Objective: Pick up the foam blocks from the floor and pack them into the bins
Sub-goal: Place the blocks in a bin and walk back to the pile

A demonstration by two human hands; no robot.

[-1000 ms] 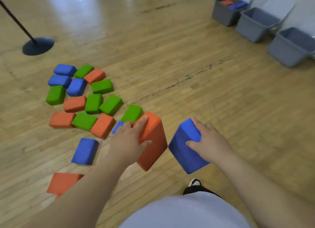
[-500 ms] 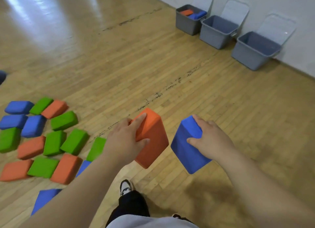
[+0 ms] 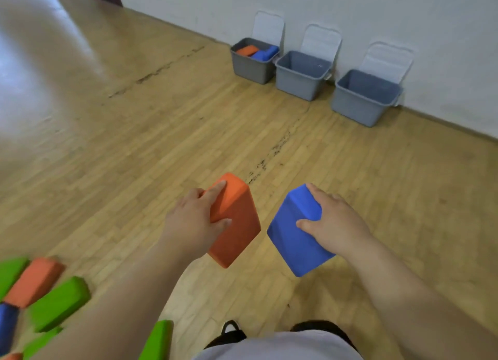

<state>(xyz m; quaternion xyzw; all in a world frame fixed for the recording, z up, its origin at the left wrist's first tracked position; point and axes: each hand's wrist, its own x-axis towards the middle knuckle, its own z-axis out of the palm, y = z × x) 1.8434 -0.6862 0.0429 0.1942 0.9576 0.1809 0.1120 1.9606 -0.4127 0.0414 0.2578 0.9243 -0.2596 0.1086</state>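
Inspector: Since the earlier frame the three grey bins (image 3: 299,82) sit lower and larger in view, now at 1 o'clock. The loose pile (image 3: 59,303) has slid off to 8 o'clock. Both grips are unchanged.

Clerk: Left hand?

Inspector: The left hand (image 3: 194,219) holds an orange foam block (image 3: 237,225) at the centre of view, above the wooden floor (image 3: 134,144). Fingers lie over its upper end and the thumb crosses the near face. The block is a matte brick with rounded edges, tilted.

Clerk: Right hand?

Inspector: The right hand (image 3: 336,225) grips a blue foam block (image 3: 293,241) of the same shape, at 3 o'clock of the orange one and apart from it. The thumb presses the near face.

Clerk: And the bins?

Inspector: They stand in a row against the white wall (image 3: 404,22), with lids (image 3: 320,40) propped upright behind. The end bin (image 3: 249,70) at 9 o'clock of the row contains an orange piece (image 3: 247,50) and a blue piece (image 3: 265,53). The pile shows green, orange and blue blocks lying close together on the floor, blurred.
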